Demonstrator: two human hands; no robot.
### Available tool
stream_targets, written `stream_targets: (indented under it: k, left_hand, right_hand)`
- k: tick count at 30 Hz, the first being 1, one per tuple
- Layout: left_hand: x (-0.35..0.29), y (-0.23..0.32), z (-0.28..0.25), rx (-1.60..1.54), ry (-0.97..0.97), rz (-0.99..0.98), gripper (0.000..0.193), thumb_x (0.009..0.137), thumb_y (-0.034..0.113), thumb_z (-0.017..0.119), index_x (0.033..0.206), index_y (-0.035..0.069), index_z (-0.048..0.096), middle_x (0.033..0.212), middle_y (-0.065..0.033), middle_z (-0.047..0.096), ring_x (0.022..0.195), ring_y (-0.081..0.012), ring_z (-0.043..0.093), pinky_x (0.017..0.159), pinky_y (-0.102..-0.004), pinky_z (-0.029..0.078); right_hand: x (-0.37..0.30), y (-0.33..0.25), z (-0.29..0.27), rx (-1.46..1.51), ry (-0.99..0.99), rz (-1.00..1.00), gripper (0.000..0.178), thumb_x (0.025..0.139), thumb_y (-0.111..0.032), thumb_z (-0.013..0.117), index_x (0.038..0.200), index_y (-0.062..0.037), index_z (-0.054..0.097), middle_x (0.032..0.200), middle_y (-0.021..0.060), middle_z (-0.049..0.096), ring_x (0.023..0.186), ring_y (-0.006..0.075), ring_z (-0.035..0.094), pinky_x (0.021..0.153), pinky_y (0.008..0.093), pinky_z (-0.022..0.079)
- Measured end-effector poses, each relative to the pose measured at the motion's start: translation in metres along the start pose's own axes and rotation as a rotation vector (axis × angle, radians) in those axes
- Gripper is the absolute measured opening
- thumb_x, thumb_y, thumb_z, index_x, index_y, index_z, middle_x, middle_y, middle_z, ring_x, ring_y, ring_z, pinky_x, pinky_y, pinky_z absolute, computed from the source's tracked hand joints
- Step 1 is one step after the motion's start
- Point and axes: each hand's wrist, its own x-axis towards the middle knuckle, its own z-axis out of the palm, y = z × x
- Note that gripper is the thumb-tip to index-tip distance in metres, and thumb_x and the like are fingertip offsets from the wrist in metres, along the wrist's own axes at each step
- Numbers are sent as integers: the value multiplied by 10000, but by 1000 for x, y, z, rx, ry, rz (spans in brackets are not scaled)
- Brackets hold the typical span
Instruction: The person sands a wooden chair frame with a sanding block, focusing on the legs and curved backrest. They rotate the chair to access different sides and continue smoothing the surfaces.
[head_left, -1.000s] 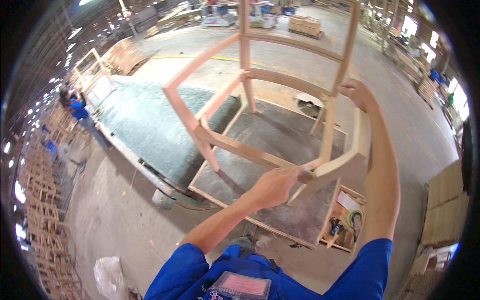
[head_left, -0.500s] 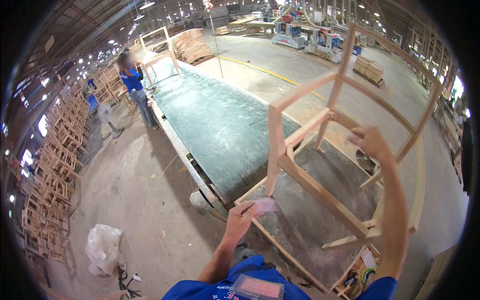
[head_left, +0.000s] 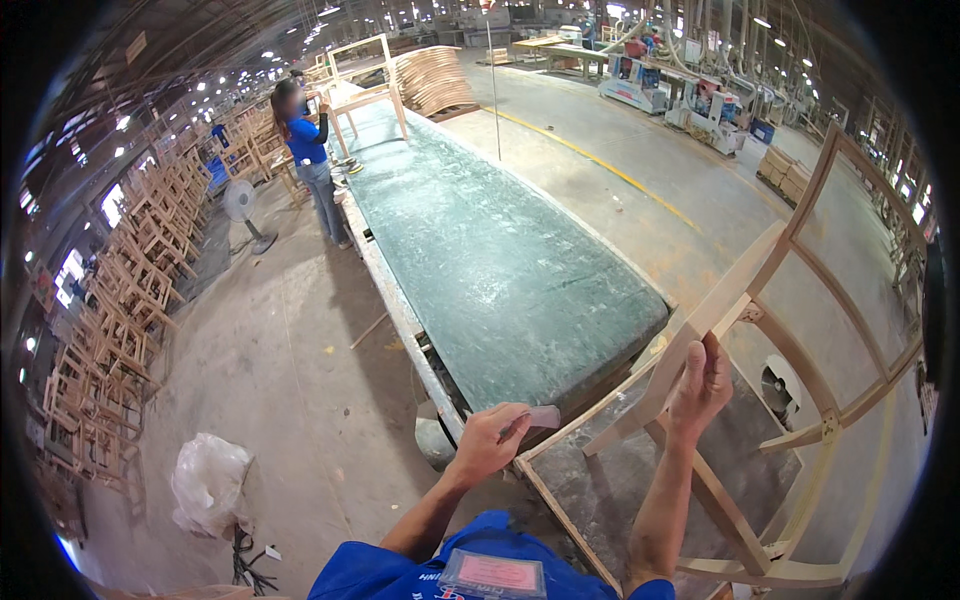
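Observation:
My left hand (head_left: 490,440) is closed on a thin, folded pale-pink sheet (head_left: 543,416) that looks like sandpaper, held near the end of the green conveyor. A bare wooden armchair frame (head_left: 715,500) stands at the right, without a seat panel and turned at an angle. At the front of its nearer armrest (head_left: 735,280), my right hand (head_left: 700,385) grips the wood, thumb and fingers bent around the edge. Under the chair lies a dark, dusty worktop (head_left: 600,470) with a wooden rim.
The long green conveyor belt (head_left: 490,270) runs away from me. Beside its far end stands a person in blue (head_left: 308,140) near another chair frame (head_left: 395,90). Stacked chairs (head_left: 110,350) line the left, with a standing fan (head_left: 240,203) and a plastic bag (head_left: 212,480) on the floor.
The chair has turned, bringing its armrest across toward me. My right hand has come down from above the seat frame onto the armrest front. The left still holds the sheet.

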Motion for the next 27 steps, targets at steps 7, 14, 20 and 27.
stream_targets:
  k: [7,14,20,27]
  left_hand:
    - [17,-16,24,35,-44,62,160,911,95,666,1048,19,697,1002,-162,718,846,-304,714,709,-355,549]
    - [26,-11,46,-2,-69,24,204,920,75,650,1113,22,686,832,-185,697,705,-280,711,640,-338,523]
    - [42,-7,52,-15,-132,37,250,931,74,634,1175,33,665,664,-179,592,516,-220,580,541,-329,453]
    - [43,-4,52,-51,-160,86,279,925,56,626,1202,49,659,687,-172,613,520,-236,580,533,-323,448]
  right_hand:
    - [9,-5,-26,-116,-90,-28,301,961,-185,691,1186,16,695,1072,58,715,975,124,642,869,266,502]
    - [6,-20,-12,-310,-92,-100,287,903,-122,737,1149,19,690,993,135,747,876,233,723,779,316,557]
    - [1,-60,-13,-593,-62,-263,306,867,-140,765,1143,-23,702,1076,152,728,996,320,712,794,346,570]
    - [46,-67,-4,-840,-291,-588,340,816,-139,793,1123,-27,701,1209,143,687,1151,353,650,851,372,579]
